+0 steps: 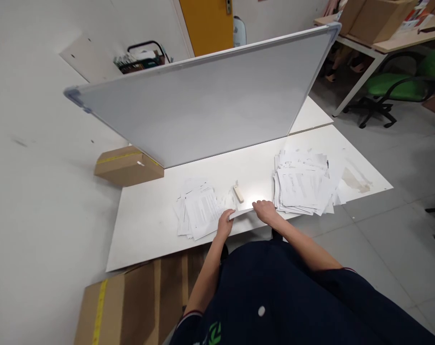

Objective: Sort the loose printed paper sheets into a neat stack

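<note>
Bare tabletop [145, 225] lay open left of the small paper pile [199, 211]. Between it and the tall stack [303, 184], a small block [238, 194] obstructed. The leaning whiteboard [210, 105] closed off the rear

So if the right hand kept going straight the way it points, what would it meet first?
Likely the small beige block on the table, just past the sheet that the right hand holds together with the left hand. Depth is hard to judge from above.
</note>
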`<move>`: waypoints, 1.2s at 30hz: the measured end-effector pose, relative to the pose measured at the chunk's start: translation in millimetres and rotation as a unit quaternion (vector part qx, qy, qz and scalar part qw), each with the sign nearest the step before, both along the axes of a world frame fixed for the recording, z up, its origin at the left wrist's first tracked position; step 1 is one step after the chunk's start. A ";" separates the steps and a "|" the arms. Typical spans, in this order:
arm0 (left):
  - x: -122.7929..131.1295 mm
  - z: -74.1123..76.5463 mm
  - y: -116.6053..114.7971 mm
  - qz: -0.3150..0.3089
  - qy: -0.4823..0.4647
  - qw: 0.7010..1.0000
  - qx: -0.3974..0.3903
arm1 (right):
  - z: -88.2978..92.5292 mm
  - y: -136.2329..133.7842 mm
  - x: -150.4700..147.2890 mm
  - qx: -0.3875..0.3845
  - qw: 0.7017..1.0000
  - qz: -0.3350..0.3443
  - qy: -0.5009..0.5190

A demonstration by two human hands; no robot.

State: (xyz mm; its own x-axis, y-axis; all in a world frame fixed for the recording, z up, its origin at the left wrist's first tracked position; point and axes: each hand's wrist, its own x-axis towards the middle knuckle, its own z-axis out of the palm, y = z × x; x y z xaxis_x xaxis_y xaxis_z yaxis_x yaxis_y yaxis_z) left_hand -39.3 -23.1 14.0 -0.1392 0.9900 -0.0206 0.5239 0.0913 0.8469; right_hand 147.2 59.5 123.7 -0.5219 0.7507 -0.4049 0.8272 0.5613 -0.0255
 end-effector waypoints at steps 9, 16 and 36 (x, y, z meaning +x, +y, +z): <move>-1.4 3.4 0.2 -0.010 0.016 0.999 -0.038 | -3.4 -4.3 -2.0 0.009 1.000 0.011 0.007; -8.0 31.5 6.4 0.087 -0.044 0.995 -0.031 | 5.4 7.9 16.5 -0.038 0.990 -0.029 0.133; 20.9 21.4 26.2 0.069 0.043 0.986 -0.147 | -103.3 -1.8 98.1 -0.250 0.805 -0.409 0.350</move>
State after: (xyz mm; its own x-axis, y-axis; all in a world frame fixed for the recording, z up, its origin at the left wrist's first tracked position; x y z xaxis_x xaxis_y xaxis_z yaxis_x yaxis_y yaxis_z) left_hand -18.4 3.1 35.4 -0.2854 0.9148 -0.2859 0.5578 0.4011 0.7266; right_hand 245.3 57.7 20.4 -0.1672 0.7937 -0.5849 0.6002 -0.3887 -0.6991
